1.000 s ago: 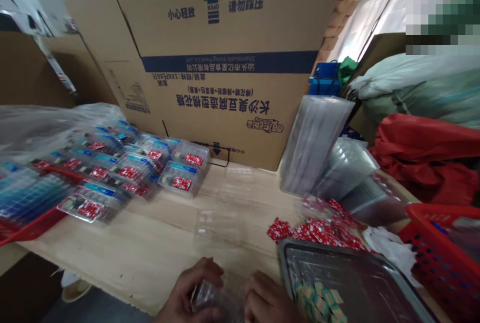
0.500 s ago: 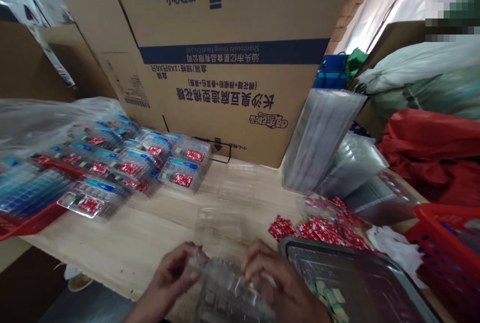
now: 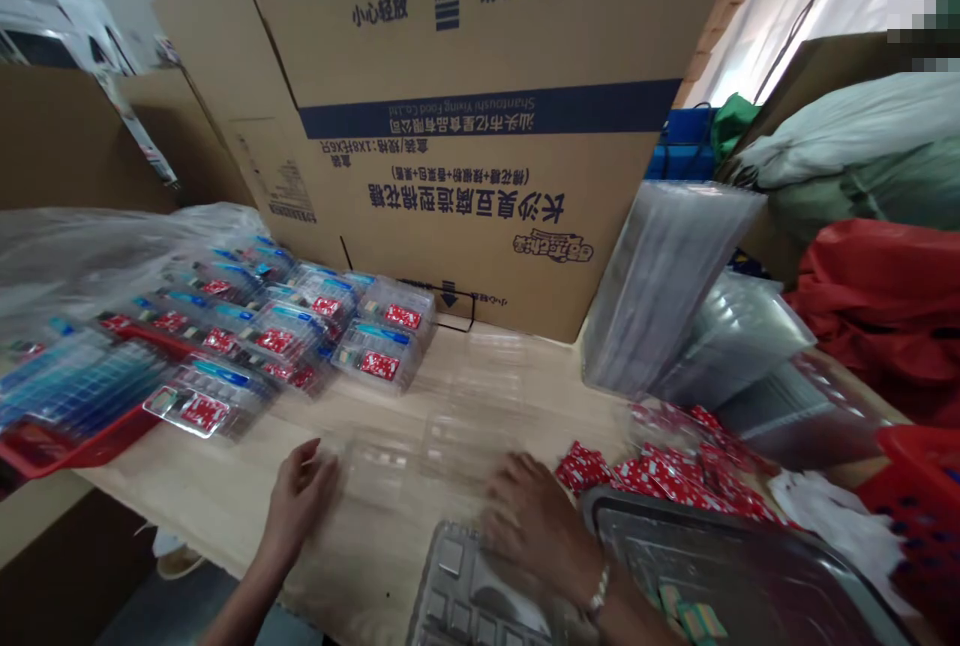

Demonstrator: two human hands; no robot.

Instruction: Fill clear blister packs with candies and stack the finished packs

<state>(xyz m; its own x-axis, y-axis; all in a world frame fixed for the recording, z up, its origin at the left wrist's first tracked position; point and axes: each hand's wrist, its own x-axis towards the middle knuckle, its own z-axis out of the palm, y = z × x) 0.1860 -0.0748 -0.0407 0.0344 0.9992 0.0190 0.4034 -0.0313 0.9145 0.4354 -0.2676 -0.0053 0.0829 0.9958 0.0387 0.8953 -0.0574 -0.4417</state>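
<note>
The left grip (image 3: 298, 496) is released and empty, its fingers spread above the counter (image 3: 180, 486). The right grip (image 3: 531, 516) is also released, holding nothing, with a clear plastic tray (image 3: 465, 591) just below it, at the counter's near edge. Between the grips lies a clear plastic lid (image 3: 382, 466). Right of the right grip sit red packets (image 3: 660, 478) and a metal pan (image 3: 750, 566); beyond the left grip stand filled plastic boxes (image 3: 300, 336) before a cardboard carton (image 3: 465, 176).
</note>
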